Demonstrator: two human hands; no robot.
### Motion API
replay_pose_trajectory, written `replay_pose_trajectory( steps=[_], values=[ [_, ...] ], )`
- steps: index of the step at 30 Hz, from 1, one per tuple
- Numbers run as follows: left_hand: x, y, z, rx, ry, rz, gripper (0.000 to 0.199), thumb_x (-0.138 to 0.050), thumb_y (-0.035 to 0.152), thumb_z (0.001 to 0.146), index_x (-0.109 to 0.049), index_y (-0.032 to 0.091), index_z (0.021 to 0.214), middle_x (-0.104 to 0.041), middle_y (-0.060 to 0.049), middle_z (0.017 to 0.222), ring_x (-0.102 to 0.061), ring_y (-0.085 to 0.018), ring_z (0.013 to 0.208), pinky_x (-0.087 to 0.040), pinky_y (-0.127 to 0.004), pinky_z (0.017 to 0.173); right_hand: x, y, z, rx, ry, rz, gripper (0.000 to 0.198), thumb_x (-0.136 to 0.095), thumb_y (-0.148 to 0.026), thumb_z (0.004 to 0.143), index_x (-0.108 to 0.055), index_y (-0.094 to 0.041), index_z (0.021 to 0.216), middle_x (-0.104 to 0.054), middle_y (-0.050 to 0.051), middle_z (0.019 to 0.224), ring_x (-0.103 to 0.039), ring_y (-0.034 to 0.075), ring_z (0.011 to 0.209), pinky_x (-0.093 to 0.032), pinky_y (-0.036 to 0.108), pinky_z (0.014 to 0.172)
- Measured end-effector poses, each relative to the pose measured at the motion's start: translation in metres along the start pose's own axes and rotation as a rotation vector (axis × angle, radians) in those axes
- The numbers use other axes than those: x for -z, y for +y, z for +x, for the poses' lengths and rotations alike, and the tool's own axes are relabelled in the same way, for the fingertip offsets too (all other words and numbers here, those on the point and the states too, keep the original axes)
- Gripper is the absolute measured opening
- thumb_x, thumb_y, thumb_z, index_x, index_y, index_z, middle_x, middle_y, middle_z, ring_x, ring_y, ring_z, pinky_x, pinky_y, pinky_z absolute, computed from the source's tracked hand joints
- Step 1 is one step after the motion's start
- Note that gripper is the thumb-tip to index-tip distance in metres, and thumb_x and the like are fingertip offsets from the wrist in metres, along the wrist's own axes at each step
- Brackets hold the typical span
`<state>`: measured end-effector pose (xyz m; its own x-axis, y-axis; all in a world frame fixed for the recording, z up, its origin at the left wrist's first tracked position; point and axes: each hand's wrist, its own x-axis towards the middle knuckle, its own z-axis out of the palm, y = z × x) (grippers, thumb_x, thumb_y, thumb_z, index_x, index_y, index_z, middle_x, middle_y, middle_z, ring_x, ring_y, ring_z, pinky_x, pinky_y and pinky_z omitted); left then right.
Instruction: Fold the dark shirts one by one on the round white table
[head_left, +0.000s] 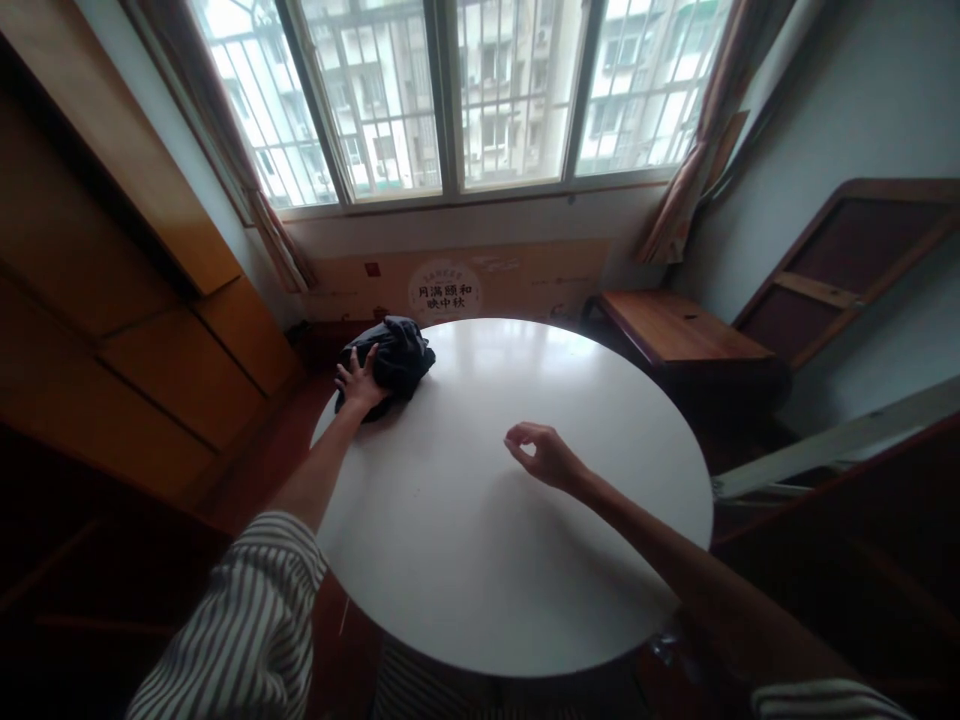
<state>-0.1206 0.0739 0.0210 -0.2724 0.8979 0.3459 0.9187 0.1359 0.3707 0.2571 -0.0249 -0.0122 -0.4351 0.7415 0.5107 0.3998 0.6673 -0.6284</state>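
Observation:
A black bundle point(401, 352), soft and crumpled like a fabric bag, rests at the far left edge of the white round table point(480, 570). My left hand point(361, 382) lies against its near left side with the fingers spread. Over the middle of the table is my right hand point(547, 453), closed in a pinch, with thumb and fingertips meeting in a ring. Whether anything small sits between those fingertips I cannot make out. The bundle's underside and far side are hidden.
Beyond the table stand a long printed cardboard panel point(540, 275) and barred windows point(510, 90). To the right are a low wooden table point(682, 325) and a leaning framed panel point(840, 265). Wooden cabinets point(180, 360) line the left.

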Motion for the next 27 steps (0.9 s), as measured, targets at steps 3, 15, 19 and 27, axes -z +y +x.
replay_pose_trajectory(
  steps=[3,15,19,27],
  values=[
    [0.018,0.021,-0.025,-0.143,0.062,0.023,0.111,-0.091,0.036,0.056,-0.034,0.028,0.151,-0.007,-0.015,0.164,0.004,-0.056,0.144,-0.005,-0.078,0.109,0.018,0.022,-0.008,-0.024,0.077,-0.118,0.024,-0.052,-0.028,0.091,-0.063,-0.021,0.071,-0.066,0.005,0.07,-0.06,0.019,0.064,-0.049,0.036,0.067],
    [-0.044,0.076,-0.127,-0.755,-0.327,-0.505,0.04,-0.055,0.036,0.095,-0.056,0.023,0.132,-0.056,-0.011,0.138,-0.052,-0.025,0.13,-0.042,-0.046,0.112,0.031,0.042,-0.025,0.037,0.0,-0.264,0.022,-0.05,-0.029,0.095,-0.067,-0.019,0.086,-0.067,0.011,0.087,-0.065,0.023,0.079,-0.053,0.038,0.074],
    [-0.048,0.066,-0.126,-0.808,-0.362,-0.375,0.049,-0.054,0.041,0.095,-0.051,0.02,0.139,-0.054,-0.012,0.143,-0.05,-0.024,0.133,-0.041,-0.044,0.114,0.03,0.038,-0.025,0.094,-0.084,-0.297,0.026,-0.053,-0.035,0.095,-0.068,-0.018,0.108,-0.07,0.015,0.108,-0.066,0.027,0.101,-0.053,0.044,0.09],
    [-0.038,0.07,-0.131,-0.837,-0.591,-0.074,0.101,-0.052,0.076,0.082,-0.02,0.019,0.158,-0.021,-0.015,0.162,-0.021,-0.032,0.15,-0.014,-0.052,0.122,0.022,0.041,-0.029,0.024,-0.41,-0.46,0.107,-0.054,-0.079,0.079,-0.023,-0.013,0.157,-0.027,0.019,0.159,-0.03,0.035,0.145,-0.024,0.054,0.119]
  ],
)
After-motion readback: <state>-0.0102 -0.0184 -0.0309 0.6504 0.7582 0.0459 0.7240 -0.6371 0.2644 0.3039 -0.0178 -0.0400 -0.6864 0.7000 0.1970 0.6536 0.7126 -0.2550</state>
